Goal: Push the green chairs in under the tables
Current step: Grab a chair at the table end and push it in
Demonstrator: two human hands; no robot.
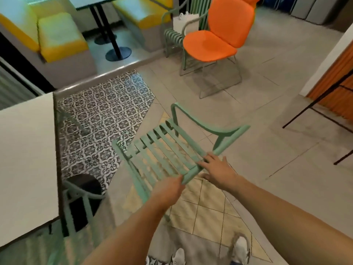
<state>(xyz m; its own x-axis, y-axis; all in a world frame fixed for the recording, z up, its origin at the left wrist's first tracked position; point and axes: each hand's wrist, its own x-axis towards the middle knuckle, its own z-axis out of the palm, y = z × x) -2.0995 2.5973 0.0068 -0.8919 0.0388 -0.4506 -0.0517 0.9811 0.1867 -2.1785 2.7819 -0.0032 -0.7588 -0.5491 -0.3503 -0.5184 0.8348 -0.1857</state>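
Note:
A green slatted metal chair [168, 148] stands in the middle of the floor, its seat turned toward the white table [26, 153] at the left, a gap of patterned tile between them. My left hand [170, 188] grips the left end of the chair's top back rail. On the right part of that rail lies my right hand [217, 169], its fingers stretched out flat. A second green chair [76, 197] sits tucked partly under the white table at the lower left. A third green chair [175, 33] stands at the back behind an orange one.
An orange shell chair [212, 44] on a wire base stands ahead. Yellow booth seats [61, 37] and a pedestal table [116, 52] are on a raised platform at the back left. Black thin-legged furniture [313, 109] stands at the right. My shoes [240, 249] are on beige tiles.

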